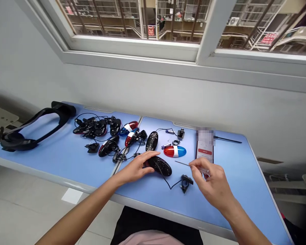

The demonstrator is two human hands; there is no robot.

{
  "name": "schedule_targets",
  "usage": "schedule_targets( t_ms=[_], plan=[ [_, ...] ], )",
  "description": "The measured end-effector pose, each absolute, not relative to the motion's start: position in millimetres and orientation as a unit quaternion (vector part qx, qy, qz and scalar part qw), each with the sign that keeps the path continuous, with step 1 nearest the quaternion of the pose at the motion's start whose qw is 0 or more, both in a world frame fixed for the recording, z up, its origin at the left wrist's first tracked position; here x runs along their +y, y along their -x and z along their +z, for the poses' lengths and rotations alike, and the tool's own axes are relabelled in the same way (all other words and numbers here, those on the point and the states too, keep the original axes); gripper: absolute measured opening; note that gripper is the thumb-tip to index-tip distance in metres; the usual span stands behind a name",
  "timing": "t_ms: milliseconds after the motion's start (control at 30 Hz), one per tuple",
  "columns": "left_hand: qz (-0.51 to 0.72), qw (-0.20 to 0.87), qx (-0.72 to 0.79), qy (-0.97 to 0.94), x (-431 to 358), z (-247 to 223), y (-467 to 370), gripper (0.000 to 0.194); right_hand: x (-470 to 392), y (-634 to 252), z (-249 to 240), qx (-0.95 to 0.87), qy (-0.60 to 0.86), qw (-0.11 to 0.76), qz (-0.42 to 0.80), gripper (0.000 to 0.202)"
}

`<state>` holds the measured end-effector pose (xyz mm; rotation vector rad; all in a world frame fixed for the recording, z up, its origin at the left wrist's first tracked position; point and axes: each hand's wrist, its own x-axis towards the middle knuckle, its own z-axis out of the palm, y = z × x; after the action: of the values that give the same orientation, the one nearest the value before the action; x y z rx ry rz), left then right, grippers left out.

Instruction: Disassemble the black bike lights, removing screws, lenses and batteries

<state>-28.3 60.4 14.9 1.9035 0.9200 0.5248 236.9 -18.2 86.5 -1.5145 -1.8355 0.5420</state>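
Black housing [163, 166] on the tabletop [234, 170], long axis slanting from far left to near right. Its left end sits in the left hand's grip [140, 165]: fingers along the far side, thumb on the near, closed around it. Screwdriver [182, 163] runs roughly sideways, tip left toward the housing; handle pinched in the right hand [211, 178], wrist above the tabletop, forearm coming from near right. Just beyond the housing: red-and-blue cover [174, 151].
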Motion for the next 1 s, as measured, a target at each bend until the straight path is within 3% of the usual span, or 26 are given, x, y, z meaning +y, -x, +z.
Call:
schedule_targets(
  t_ms=[167,333,467,567,667,1000],
  plan=[
    [0.277,0.449,0.413,-0.742,50,5,23,0.066,-21,-232,61,-0.731,0.597,0.272,0.189,0.017],
    [0.336,0.435,0.507,-0.664,17,1,7,0.065,-43,-210,53,-0.770,0.541,0.298,0.162,0.017],
    [0.295,0.413,0.498,-0.703,14,11,-5,0.065,-47,-206,59,-0.800,0.487,0.294,0.189,0.018],
    [0.249,0.400,0.443,-0.763,22,17,-6,0.060,-38,-222,70,-0.757,0.542,0.269,0.247,0.019],
    [0.219,0.391,0.383,-0.808,26,20,-3,0.065,-27,-241,80,-0.660,0.619,0.316,0.284,0.020],
    [0.192,0.368,0.334,-0.846,29,20,1,0.063,-17,-239,75,-0.652,0.609,0.296,0.342,0.020]
  ],
)
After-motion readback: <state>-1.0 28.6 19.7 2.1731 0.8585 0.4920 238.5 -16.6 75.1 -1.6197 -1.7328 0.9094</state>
